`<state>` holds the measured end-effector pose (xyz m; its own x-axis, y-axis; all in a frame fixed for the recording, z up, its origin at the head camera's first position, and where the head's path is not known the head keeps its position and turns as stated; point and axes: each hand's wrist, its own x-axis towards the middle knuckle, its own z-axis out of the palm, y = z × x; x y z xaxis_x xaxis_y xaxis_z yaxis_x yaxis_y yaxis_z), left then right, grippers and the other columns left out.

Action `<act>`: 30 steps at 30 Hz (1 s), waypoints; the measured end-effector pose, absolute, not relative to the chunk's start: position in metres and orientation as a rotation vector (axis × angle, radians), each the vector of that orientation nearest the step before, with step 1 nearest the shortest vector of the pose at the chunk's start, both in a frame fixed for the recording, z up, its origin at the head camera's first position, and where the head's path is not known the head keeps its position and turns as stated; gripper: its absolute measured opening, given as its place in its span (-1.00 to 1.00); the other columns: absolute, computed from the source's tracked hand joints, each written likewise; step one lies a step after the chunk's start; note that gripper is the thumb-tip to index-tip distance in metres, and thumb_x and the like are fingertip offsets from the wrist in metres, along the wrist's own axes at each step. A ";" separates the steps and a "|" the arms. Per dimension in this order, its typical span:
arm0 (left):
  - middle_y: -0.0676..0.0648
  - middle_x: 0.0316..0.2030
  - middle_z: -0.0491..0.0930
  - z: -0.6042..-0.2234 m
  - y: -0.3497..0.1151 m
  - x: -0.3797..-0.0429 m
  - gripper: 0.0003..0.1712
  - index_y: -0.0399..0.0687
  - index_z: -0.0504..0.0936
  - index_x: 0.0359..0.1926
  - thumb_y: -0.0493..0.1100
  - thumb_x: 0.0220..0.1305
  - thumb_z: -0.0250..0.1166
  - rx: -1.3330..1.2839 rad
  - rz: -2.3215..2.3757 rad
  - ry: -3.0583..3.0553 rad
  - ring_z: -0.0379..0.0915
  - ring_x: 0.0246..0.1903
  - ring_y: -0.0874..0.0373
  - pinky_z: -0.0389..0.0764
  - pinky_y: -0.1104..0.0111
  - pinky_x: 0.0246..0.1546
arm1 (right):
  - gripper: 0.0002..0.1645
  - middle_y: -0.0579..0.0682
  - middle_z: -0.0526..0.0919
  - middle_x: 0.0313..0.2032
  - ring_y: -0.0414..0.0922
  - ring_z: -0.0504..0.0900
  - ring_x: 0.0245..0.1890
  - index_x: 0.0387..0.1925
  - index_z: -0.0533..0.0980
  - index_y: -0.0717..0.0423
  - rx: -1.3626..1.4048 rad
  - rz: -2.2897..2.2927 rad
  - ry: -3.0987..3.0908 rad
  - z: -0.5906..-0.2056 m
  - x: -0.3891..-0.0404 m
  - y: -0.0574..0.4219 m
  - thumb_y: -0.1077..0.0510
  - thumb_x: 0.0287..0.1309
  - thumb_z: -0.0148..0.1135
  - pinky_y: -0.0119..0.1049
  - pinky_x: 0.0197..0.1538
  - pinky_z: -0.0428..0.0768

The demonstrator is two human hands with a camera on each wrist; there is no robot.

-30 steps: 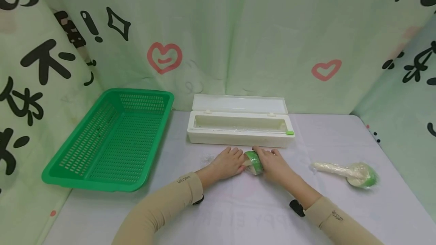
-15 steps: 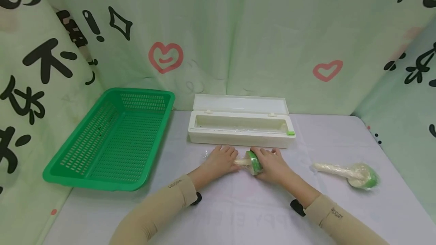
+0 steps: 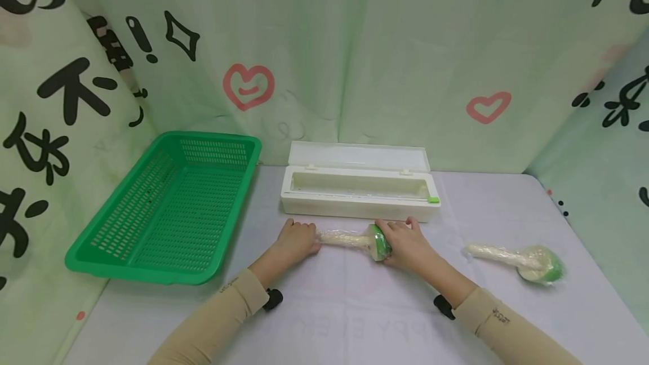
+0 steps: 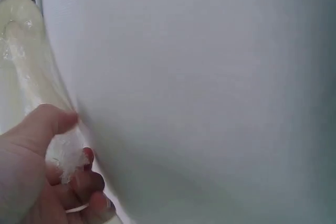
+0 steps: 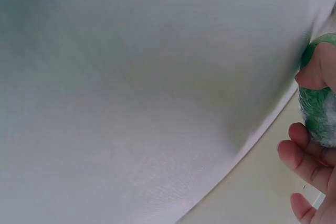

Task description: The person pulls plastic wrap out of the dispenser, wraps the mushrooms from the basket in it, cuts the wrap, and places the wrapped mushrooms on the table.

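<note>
A long-handled scrubber-like tool (image 3: 350, 239) lies across the table, wrapped in clear plastic film; it has a cream handle and a round cream-and-green head. My left hand (image 3: 296, 239) grips the handle's far left end, where thumb and fingers pinch bunched film (image 4: 68, 156) in the left wrist view. At the opposite end my right hand (image 3: 408, 244) holds the green head (image 5: 317, 108), thumb on one side and fingers on the other. A second wrapped tool (image 3: 527, 261) of the same look rests to the right, apart from both hands.
Just behind the hands stands a long white film dispenser box (image 3: 360, 207), its lid (image 3: 360, 156) raised and a green slider (image 3: 433, 200) at its right end. A green mesh basket (image 3: 238, 213) sits at the left. Printed curtains (image 3: 405, 61) enclose the back and sides.
My left hand has slid left along the tool, from beside the head to the handle's end, uncovering the wrapped handle. My right hand has kept its hold on the head.
</note>
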<state>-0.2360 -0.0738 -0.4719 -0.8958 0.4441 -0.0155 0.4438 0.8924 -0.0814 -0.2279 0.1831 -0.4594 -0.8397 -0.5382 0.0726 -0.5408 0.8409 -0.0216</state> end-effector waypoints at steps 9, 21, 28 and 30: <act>-0.06 -0.42 0.61 -0.468 -0.059 -0.229 -0.85 -0.14 0.46 -0.23 -0.18 0.20 0.18 -0.665 0.376 -2.957 0.55 -0.32 0.07 0.38 0.19 -0.06 | -0.06 0.12 0.58 -0.11 0.08 0.54 -0.12 0.06 0.32 0.19 0.889 0.015 -2.939 -0.458 -0.229 0.182 0.00 -0.43 0.54 0.12 0.01 0.22; 0.04 -0.27 0.36 -0.481 -0.061 -0.239 -0.89 -0.03 0.34 -0.18 -0.19 0.32 -0.10 -1.144 0.458 -2.409 0.30 -0.25 0.17 0.32 0.34 -0.13 | -0.08 0.13 0.58 -0.14 0.07 0.53 -0.09 0.07 0.34 0.20 0.925 0.002 -2.914 -0.459 -0.231 0.183 0.02 -0.43 0.54 0.14 0.05 0.22; 0.01 -0.01 0.34 -0.488 -0.053 -0.249 -0.59 0.02 0.30 0.08 0.10 0.32 -0.09 -1.169 0.444 -2.554 0.28 0.02 0.14 0.28 0.21 0.09 | -0.08 0.14 0.57 -0.10 0.08 0.52 -0.06 0.09 0.34 0.22 0.938 0.003 -2.916 -0.457 -0.232 0.183 0.04 -0.40 0.53 0.13 0.05 0.22; 0.03 0.04 0.32 -0.490 -0.050 -0.252 -0.49 0.06 0.28 0.13 0.23 0.32 -0.15 -1.169 0.486 -2.552 0.25 0.07 0.14 0.26 0.20 0.11 | -0.08 0.14 0.57 -0.10 0.07 0.52 -0.07 0.09 0.34 0.22 0.938 -0.002 -2.916 -0.457 -0.232 0.183 0.04 -0.41 0.53 0.12 0.05 0.23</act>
